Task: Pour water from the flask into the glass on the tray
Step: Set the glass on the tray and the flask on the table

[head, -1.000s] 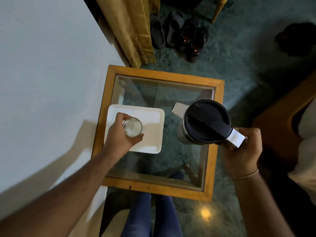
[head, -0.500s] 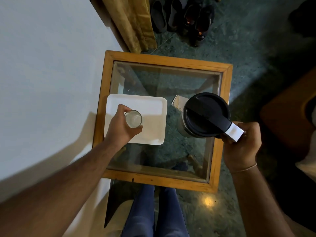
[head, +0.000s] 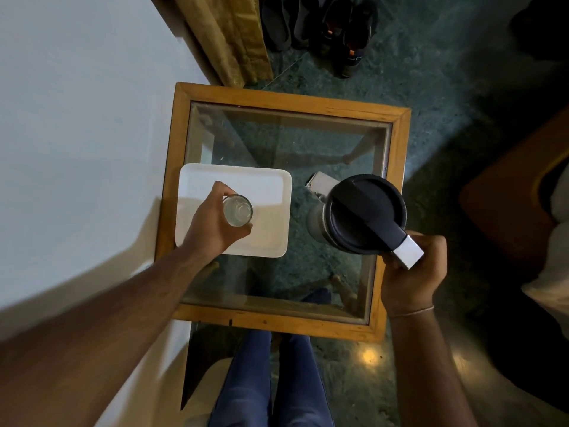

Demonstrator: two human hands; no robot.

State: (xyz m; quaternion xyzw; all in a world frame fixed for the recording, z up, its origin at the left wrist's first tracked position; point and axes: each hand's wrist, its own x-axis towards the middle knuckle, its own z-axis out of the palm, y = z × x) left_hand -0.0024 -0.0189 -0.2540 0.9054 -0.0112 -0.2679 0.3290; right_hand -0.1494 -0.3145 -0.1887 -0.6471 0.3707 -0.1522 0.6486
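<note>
Left hand (head: 212,224) grips the glass (head: 237,210) on the tray (head: 271,186); right hand (head: 411,277) clasps the flask (head: 363,212) handle.

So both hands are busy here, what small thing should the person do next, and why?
Probably swing the flask leftward until its spout hangs over the glass. The right hand grips its handle, yet the flask sits off to the side of the white tray, with bare table glass between. The left hand steadies the glass, so it looks ready.
</note>
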